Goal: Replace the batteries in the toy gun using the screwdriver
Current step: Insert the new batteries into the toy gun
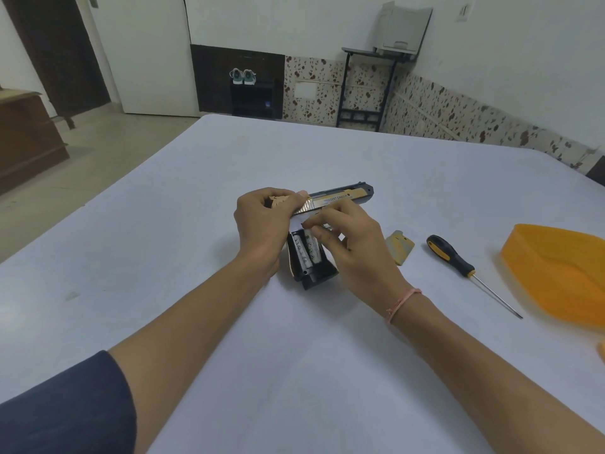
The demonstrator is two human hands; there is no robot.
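Observation:
The gold and black toy gun [340,196] lies on its side at the middle of the table, barrel pointing right. My left hand [262,227] grips its rear end. The grip's battery compartment is uncovered and two white batteries [306,250] sit side by side in it. My right hand [350,237] rests over the top of the compartment, fingertips touching the upper end of the right battery. The detached gold cover [400,246] lies just right of my right hand. Further right lies the black and yellow screwdriver [455,258], its tip pointing toward me.
An orange plastic tray [556,273] sits at the table's right edge beside the screwdriver. The white table [294,355] stretches wide on all sides. Beyond its far edge are a shoe rack, a stand with a printer and a patterned wall.

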